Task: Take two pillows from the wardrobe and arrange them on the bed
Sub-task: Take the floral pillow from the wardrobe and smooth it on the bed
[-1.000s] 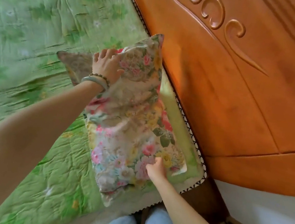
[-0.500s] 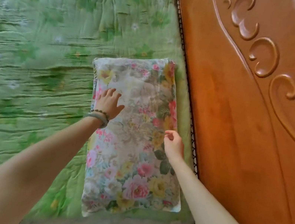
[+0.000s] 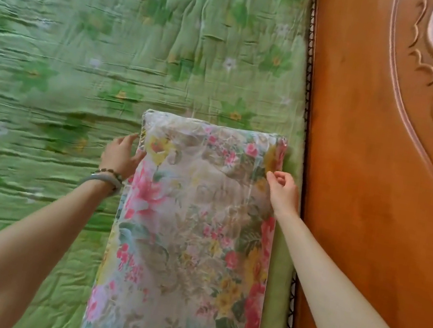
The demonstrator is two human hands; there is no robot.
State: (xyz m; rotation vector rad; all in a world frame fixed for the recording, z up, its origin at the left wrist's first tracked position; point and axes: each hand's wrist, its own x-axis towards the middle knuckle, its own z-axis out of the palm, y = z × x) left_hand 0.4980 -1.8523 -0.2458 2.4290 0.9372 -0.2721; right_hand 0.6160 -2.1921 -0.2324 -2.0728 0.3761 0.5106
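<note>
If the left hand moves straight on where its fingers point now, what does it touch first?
Probably the floral pillow, at its left edge near the far corner; the left hand is right beside it. Depth is unclear.

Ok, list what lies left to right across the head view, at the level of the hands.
Green quilt, left hand, floral pillow, right hand, carved wooden headboard.
</note>
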